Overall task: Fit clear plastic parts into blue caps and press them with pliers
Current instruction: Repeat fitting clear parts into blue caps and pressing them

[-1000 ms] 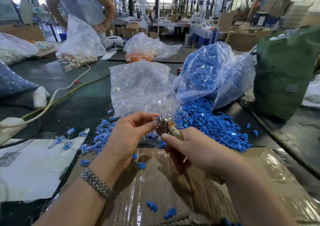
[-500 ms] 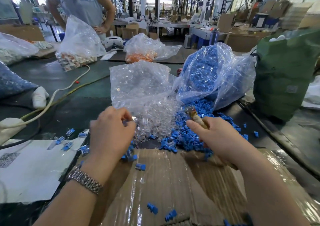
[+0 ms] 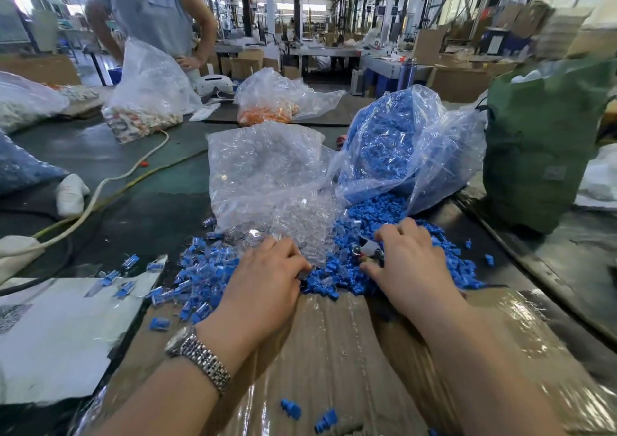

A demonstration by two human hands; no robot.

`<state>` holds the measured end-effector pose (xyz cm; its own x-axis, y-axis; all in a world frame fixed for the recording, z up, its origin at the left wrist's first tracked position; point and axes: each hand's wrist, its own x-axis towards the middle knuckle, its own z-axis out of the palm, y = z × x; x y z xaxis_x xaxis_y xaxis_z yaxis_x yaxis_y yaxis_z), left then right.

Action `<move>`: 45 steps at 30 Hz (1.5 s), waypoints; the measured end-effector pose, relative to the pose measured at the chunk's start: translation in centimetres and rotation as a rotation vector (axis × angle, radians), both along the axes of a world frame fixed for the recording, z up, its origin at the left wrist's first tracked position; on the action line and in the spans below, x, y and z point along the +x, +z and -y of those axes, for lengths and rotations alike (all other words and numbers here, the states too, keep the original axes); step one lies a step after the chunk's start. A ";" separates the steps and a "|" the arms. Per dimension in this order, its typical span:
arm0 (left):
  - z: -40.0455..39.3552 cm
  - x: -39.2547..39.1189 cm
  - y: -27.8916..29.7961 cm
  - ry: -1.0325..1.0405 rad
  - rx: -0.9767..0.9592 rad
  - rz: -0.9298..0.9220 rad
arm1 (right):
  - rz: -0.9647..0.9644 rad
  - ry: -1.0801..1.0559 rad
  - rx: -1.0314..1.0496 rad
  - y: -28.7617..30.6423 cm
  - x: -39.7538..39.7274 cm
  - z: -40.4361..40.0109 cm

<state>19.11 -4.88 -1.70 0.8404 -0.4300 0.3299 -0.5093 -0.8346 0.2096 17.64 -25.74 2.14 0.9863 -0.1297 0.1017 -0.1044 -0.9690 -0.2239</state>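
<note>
Clear bag [image 3: 263, 168] spilling clear parts [image 3: 300, 221], blue caps [image 3: 377, 216] from second bag [image 3: 400, 141], left hand [image 3: 263, 278] fingers curled, right hand [image 3: 410, 262] gripping pliers [image 3: 367, 250]

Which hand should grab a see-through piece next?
Probably the left hand: it rests right at the edge of the clear parts. The right hand lies over the blue caps and seems to hold the pliers.

Free: taped cardboard [image 3: 334, 352] near edge | Blocked ahead: clear-parts bag [image 3: 263, 168], blue-caps bag [image 3: 400, 141] | Right: green sack [image 3: 541, 148]
</note>
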 end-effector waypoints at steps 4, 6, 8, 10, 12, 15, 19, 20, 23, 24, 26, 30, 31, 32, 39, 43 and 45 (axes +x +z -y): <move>0.1 0.0 0.0 -0.042 0.004 -0.023 | -0.024 0.190 0.035 0.3 -0.2 -0.8; 0.1 -0.1 0.1 -0.055 -0.005 -0.034 | -0.071 0.218 0.011 0.1 -0.2 -1.0; 0.1 -0.2 0.4 -0.055 -0.019 -0.041 | -0.070 0.233 0.000 -0.2 -0.1 -1.2; 0.1 -0.5 0.5 -0.042 -0.019 -0.047 | -0.071 0.239 -0.007 -0.4 -0.1 -1.6; 0.1 -0.6 0.7 -0.026 -0.034 -0.050 | -0.058 0.248 -0.021 -0.7 -0.1 -2.2; -0.1 -0.8 1.2 0.031 -0.144 -0.115 | -0.028 0.265 -0.031 -0.9 0.0 -2.5; -0.2 -0.9 1.9 0.097 -0.375 -0.267 | -0.060 0.255 -0.013 -0.6 0.2 -2.0; -0.3 -0.8 2.1 0.108 -0.451 -0.319 | -0.083 0.266 -0.014 -0.5 0.2 -1.8; -0.5 -0.5 2.5 0.117 -0.728 -0.588 | -0.125 0.295 -0.006 -0.1 0.1 -1.6; -0.7 -0.4 2.7 0.108 -0.837 -0.693 | -0.117 0.298 0.003 -0.1 0.1 -1.5; -1.0 -0.3 2.9 0.075 -1.070 -0.862 | -0.061 0.283 0.057 -0.1 -0.1 -1.6; -1.4 -0.3 3.3 0.011 -1.328 -1.012 | 0.099 0.234 0.364 0.0 -0.2 -1.3; -1.4 -0.4 3.3 -0.013 -1.348 -1.024 | 0.116 0.245 0.456 0.1 -0.1 -1.3; -1.4 -0.5 3.4 -0.037 -1.358 -1.033 | 0.129 0.261 0.559 0.2 -0.2 -1.5; -1.3 -1.1 4.0 -0.088 -1.366 -1.005 | 0.133 0.368 1.097 1.1 -0.9 -1.8; -1.2 -1.3 4.1 -0.091 -1.322 -0.978 | 0.084 0.401 1.149 1.4 -1.2 -2.2; -1.1 -1.3 4.2 -0.100 -1.308 -0.973 | 0.091 0.412 1.115 1.4 -1.3 -2.5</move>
